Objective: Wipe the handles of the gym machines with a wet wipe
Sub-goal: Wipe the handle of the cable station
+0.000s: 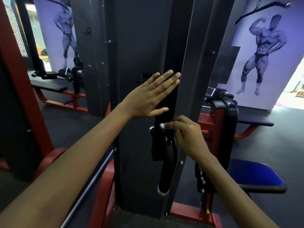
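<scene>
A black handle (166, 171) with a silver end cap hangs down the front of a dark grey machine column (139, 145). My right hand (184, 134) pinches a small white wet wipe (162, 125) against the top of that handle, near its pivot bolt. My left hand (151, 96) lies flat with straight fingers on the column panel, just above the handle. Most of the wipe is hidden inside my right fingers.
A red-framed bench (49, 87) stands at the left and a blue seat (253, 176) at the right. Another black padded bench (253, 122) lies behind the right hand. Purple walls with bodybuilder murals (261, 51) close the back. The floor is dark rubber.
</scene>
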Available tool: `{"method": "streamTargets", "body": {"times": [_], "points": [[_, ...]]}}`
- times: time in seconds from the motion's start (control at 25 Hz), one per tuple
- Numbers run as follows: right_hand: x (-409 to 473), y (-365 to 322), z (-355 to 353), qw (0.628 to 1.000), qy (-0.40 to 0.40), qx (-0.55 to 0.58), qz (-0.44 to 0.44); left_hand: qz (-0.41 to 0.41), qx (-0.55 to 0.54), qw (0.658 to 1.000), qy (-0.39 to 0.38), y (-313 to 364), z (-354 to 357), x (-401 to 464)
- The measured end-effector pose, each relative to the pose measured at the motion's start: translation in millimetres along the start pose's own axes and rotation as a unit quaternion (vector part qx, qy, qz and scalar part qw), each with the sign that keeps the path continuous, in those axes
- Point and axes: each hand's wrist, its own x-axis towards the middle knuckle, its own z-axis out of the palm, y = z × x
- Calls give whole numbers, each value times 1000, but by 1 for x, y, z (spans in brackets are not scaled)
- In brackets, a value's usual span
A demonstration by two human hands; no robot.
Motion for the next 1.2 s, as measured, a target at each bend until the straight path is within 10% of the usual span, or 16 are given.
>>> {"method": "streamTargets", "body": {"times": [0.28,0.8,1.2], "points": [[-10,9,19,941,61,209,259,1,-5,1000,19,1,7,1],[-70,-12,13,910,132,320,230,1,-11,1000,11,4,8,2],[-11,9,17,953,82,173,236,0,-34,999,6,2,6,2]]}}
